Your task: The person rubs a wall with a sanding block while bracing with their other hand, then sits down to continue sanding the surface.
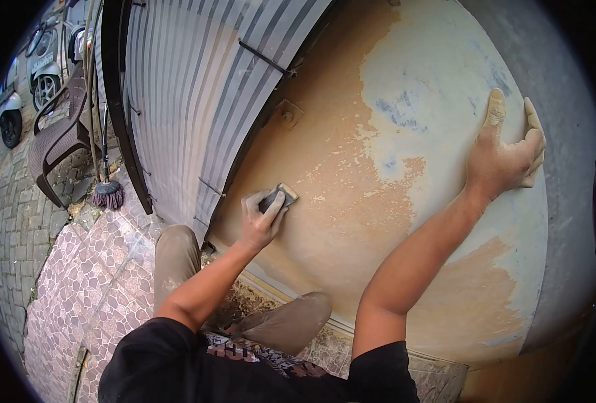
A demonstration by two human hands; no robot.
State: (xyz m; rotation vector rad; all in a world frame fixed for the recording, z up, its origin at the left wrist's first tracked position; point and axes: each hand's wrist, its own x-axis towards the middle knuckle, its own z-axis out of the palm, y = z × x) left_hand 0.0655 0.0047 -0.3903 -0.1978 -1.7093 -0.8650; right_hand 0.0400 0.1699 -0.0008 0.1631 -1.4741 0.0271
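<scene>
A large panel fills the middle and right, brown at left and pale greenish with blue smudges at upper right. My left hand is closed round a small dark block with a lighter end, held at the panel's brown part. At the panel's right edge, my right hand lies with thumb and fingers apart. Its thumb is on the pale face, and the fingers reach towards the edge. Both hands look dusty.
A striped sheet in a dark frame stands left of the panel. Further left are a brown woven chair, a mop and parked scooters. Patterned tiles cover the floor beside my knees.
</scene>
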